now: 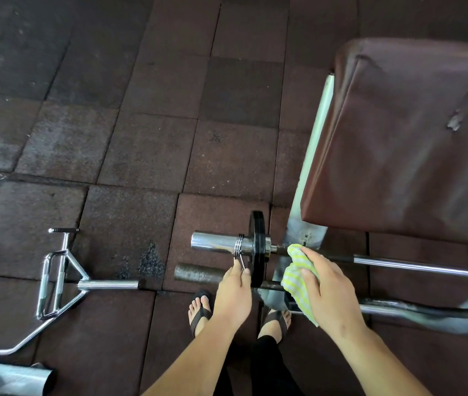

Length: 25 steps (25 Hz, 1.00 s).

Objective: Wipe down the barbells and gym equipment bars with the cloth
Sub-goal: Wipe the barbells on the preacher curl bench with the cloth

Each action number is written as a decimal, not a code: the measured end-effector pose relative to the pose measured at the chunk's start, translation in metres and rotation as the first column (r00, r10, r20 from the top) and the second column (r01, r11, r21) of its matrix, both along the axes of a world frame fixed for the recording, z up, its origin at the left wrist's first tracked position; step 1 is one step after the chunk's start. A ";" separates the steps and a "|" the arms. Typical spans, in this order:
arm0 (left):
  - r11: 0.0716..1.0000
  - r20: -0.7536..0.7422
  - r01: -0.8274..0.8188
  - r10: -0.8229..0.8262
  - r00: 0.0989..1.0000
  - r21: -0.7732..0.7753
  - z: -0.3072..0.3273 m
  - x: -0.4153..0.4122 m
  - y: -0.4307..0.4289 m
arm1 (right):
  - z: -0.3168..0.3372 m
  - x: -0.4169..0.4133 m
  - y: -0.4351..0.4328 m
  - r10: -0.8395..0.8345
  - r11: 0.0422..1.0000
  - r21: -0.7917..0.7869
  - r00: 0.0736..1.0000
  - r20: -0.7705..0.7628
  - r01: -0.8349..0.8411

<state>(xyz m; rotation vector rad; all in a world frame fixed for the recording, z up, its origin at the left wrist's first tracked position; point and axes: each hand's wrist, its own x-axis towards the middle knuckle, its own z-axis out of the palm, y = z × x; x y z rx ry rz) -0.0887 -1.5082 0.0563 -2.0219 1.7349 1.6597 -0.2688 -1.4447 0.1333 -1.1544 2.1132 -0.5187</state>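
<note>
Beside a brown padded bench, a chrome barbell lying low over the rubber-tiled floor is being wiped. The work is judged to be at an early stage. The shaft is being rubbed just beside the black plate, with the long run to the right seemingly yet to be covered. A rusty second bar just below and a chrome triceps bar well apart to the left are apparently being left for later. The yellow-and-white checked cloth is being held bunched in the right hand, fingers curled round it. The spring collar is being pinched at its handles by the left hand.
</note>
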 end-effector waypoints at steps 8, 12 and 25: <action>0.993 -0.066 -0.094 0.089 0.994 -0.076 0.005 0.029 -0.025 | 0.013 0.021 -0.026 0.040 0.997 -0.061 0.999 -0.008 -0.041; 0.969 -0.045 -0.122 0.116 0.992 -0.216 0.005 0.060 -0.057 | 0.020 0.059 -0.080 0.198 0.964 -0.183 0.980 -0.005 -0.196; 0.959 -0.006 0.048 -0.051 0.999 -0.281 -0.014 0.126 -0.106 | -0.098 0.164 -0.148 0.492 0.862 0.245 0.849 -0.194 -0.443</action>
